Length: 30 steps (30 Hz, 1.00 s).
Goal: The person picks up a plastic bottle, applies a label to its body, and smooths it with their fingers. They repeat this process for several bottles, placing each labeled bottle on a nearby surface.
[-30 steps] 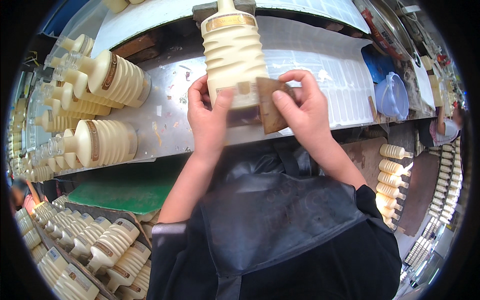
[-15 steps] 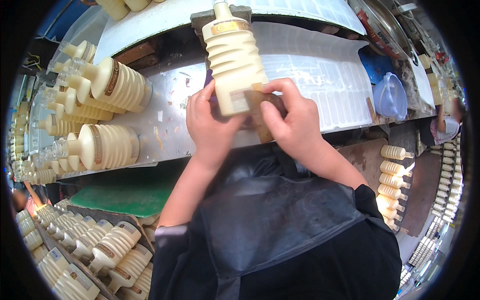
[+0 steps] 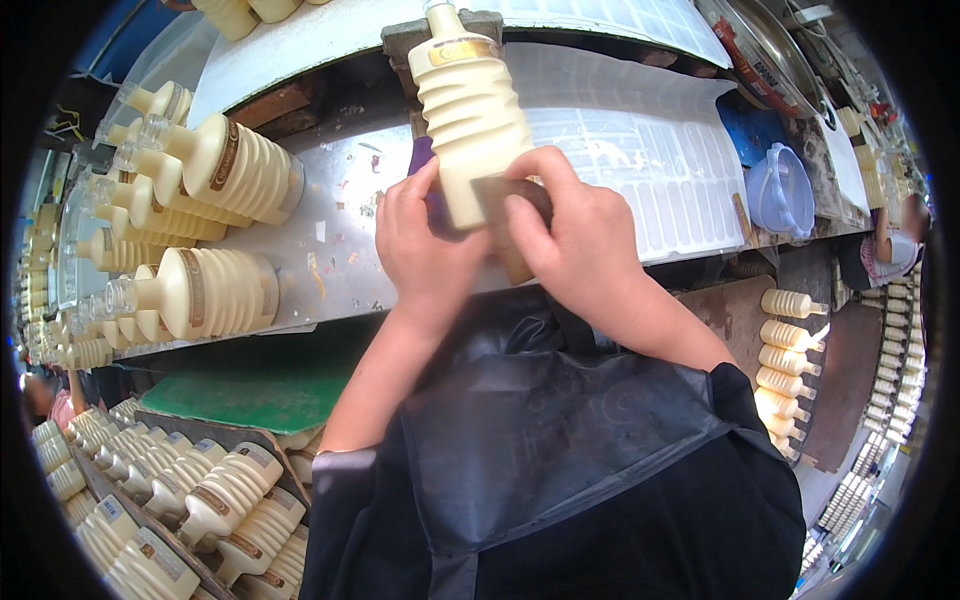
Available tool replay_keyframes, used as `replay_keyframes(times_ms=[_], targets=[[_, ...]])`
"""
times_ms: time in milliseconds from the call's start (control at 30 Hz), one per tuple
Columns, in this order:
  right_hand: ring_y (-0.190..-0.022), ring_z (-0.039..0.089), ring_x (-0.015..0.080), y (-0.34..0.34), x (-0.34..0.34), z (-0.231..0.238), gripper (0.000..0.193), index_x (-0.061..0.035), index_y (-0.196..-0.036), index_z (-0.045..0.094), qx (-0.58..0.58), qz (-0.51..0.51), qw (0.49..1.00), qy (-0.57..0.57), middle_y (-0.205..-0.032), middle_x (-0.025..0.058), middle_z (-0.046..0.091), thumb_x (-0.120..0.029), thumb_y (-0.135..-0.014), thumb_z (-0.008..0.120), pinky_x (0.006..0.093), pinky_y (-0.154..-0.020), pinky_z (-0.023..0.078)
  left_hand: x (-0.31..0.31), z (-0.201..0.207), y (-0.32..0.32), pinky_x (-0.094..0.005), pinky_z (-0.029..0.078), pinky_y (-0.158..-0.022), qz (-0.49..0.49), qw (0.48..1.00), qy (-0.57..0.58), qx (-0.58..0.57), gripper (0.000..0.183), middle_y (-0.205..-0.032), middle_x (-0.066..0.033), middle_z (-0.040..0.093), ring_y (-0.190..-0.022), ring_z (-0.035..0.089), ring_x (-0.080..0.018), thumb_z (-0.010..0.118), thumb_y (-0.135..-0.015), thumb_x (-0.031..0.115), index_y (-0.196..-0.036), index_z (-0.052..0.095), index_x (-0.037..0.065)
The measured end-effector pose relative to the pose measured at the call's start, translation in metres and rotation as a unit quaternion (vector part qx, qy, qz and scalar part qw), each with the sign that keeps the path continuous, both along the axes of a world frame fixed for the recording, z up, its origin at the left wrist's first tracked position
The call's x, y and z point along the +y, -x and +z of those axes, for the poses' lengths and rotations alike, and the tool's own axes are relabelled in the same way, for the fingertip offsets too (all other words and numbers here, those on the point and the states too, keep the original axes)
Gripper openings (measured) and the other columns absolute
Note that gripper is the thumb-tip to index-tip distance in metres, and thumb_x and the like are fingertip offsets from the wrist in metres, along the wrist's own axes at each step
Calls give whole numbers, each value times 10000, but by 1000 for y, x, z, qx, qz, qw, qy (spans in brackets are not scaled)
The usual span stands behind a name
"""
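Note:
A cream-coloured bottle (image 3: pixel 474 110) with a ribbed body and a gold-brown band below its neck lies in front of me, its neck end on a grey notched block (image 3: pixel 487 22). My left hand (image 3: pixel 425 235) is closed around the left side of the bottle's base, its thumb blurred beneath. In my right hand (image 3: pixel 575 215) is a flat brown scraper-like piece (image 3: pixel 497 203), pinched between thumb and fingers. Its edge presses on the smooth lower part of the bottle. A purple patch (image 3: pixel 422 155) shows behind the bottle.
Similar bottles (image 3: pixel 222 292) lie stacked on the left of the metal bench (image 3: pixel 345 255). White sheets of label blanks (image 3: pixel 640 150) cover the right side, near a blue basket (image 3: pixel 781 195). Racks of bottles (image 3: pixel 230 490) stand lower left, with more bottles (image 3: pixel 785 360) lower right. Other people are at both edges.
The bottle has turned slightly and its base shifted a little right. The pale label patch near the base no longer shows. The brown piece has moved left across the bottle.

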State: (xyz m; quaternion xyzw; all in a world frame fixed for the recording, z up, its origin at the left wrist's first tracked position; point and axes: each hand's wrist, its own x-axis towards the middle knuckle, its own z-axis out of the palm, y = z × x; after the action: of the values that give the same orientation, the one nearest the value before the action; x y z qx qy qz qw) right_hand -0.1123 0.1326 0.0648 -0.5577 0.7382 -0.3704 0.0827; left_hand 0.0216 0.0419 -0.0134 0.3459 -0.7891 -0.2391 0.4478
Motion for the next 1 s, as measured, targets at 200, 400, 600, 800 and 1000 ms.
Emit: replay_keyframes(times_ms=[200, 400, 600, 800, 1000], targets=[[-569, 522, 130, 36, 17, -39, 193, -66, -1123, 589, -144, -75, 986, -36, -622, 40, 577, -154, -955, 623, 305, -553, 409, -7, -11, -9, -386, 469, -945, -57, 976, -187, 94, 722, -1177, -146, 589, -1009, 574, -242, 827, -800, 334, -1325, 488, -27], [-570, 516, 119, 42, 15, -61, 219, -68, -1152, 585, -297, -102, 949, 13, -628, 34, 555, -155, -957, 628, 295, -554, 396, -12, -21, -3, -344, 444, -984, -71, 944, -256, 194, 449, -1209, -128, 578, -1052, 540, -176, 579, -1043, 302, -1324, 466, -30], [-603, 436, 21, 28, 21, -53, 206, -47, -1194, 559, -221, 24, 975, 27, -658, -45, 526, -122, -1009, 611, 242, -548, 340, -10, -25, -11, -339, 417, -1048, -99, 928, -285, 219, 428, -1259, -121, 562, -1112, 528, -173, 517, -1070, 274, -1371, 453, -23], [-566, 571, 194, 39, 14, -67, 262, -83, -1185, 578, -267, -64, 961, 22, -625, 94, 587, -193, -956, 645, 337, -579, 452, -11, -21, -25, -347, 410, -1058, -131, 972, -185, 67, 703, -1319, -110, 532, -1173, 523, -182, 800, -894, 295, -1423, 434, 12], [-597, 473, 33, 28, 20, -32, 163, -47, -1142, 573, -166, -5, 985, 43, -680, -20, 593, -91, -988, 604, 237, -560, 383, -5, -6, -12, -328, 496, -853, -33, 997, -74, -4, 725, -1096, -57, 642, -950, 602, -168, 925, -706, 142, -1323, 562, 27]])
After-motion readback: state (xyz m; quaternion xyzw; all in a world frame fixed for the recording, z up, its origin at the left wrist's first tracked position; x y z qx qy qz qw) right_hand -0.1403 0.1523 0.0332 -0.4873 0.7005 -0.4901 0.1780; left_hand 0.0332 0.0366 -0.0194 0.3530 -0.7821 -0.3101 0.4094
